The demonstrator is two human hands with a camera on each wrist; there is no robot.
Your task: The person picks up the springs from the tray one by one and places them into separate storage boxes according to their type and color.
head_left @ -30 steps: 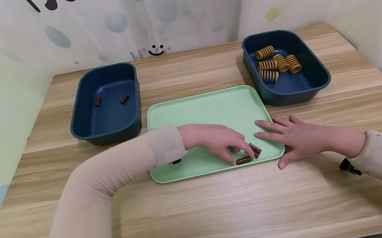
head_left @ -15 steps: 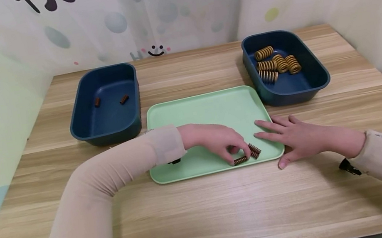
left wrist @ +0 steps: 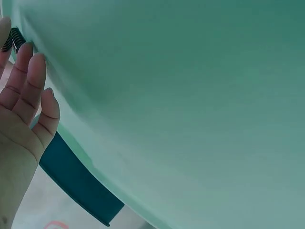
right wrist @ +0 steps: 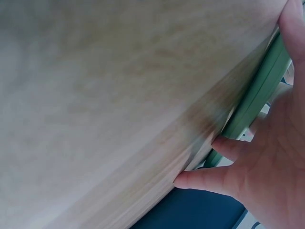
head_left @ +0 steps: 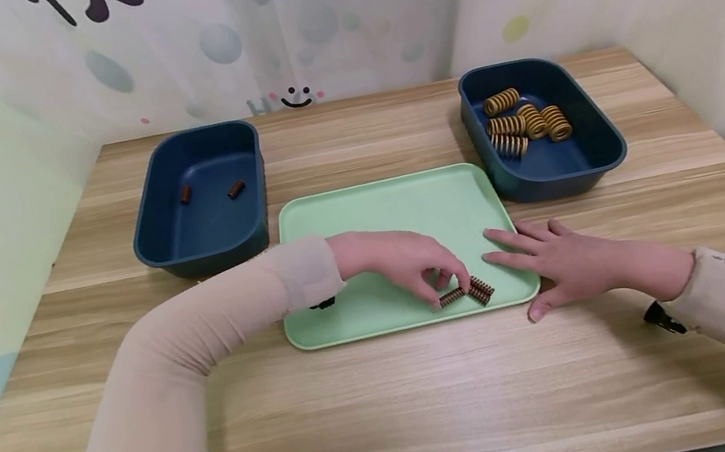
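My left hand (head_left: 411,259) pinches a small dark copper spring (head_left: 452,296) between thumb and index finger, low over the front right part of the green tray (head_left: 375,216). Just right of it, other small springs (head_left: 481,290) lie together on the tray. In the left wrist view, dark coils (left wrist: 17,39) show beside the fingertips. My right hand (head_left: 566,262) rests with spread fingers over the tray's right edge. Its thumb and some fingers touch the table, as the right wrist view also shows, and it holds nothing.
At the back left, a blue bin (head_left: 203,241) contains two small dark springs (head_left: 236,189). Another blue bin (head_left: 560,185) at the back right holds several larger golden springs (head_left: 506,125). Both bins stand close to the tray on the wooden table (head_left: 392,405).
My left hand has closed thumb and finger on one small spring and drawn it slightly left and back, away from the other springs. The right hand stays in place.
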